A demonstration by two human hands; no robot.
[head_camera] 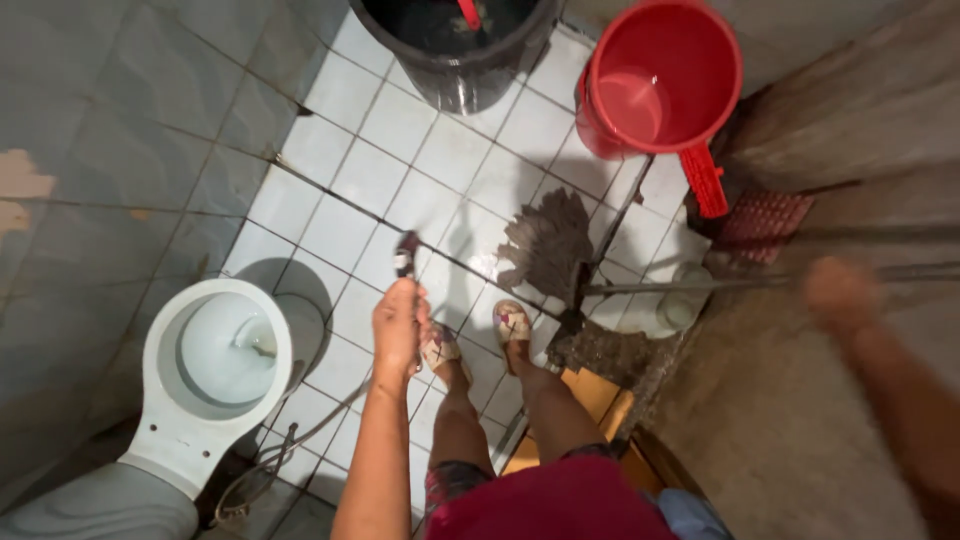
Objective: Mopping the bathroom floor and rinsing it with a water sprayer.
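My left hand (399,325) hangs low in front of me, fingers curled tight around the top of a small dark spray nozzle (406,254), whose tip sticks out above my knuckles and points at the floor. A thin pale hose (300,440) trails away below my wrist and loops down beside the toilet base. Just right of that hand are my two feet in patterned open sandals (512,322), planted on the white square floor tiles (370,175).

My right hand (840,292) is out to the side, blurred; it sits at the end of a long thin grey mop handle (700,284), but I cannot tell whether the fingers are closed on it or only near it. The handle runs left to a ragged brown-grey mop head (548,245) lying flat on the tiles just ahead of my right foot.

To my left stands a white ceramic toilet bowl (160,400), seatless, against the blue-grey tiled wall (110,140).

Farther off, a red plastic bucket-shaped dipper with a ribbed handle (662,80) stands with a little water in it, near a rough concrete ledge. Just left of it stands a large black plastic tub (460,70), cut off by the top edge.
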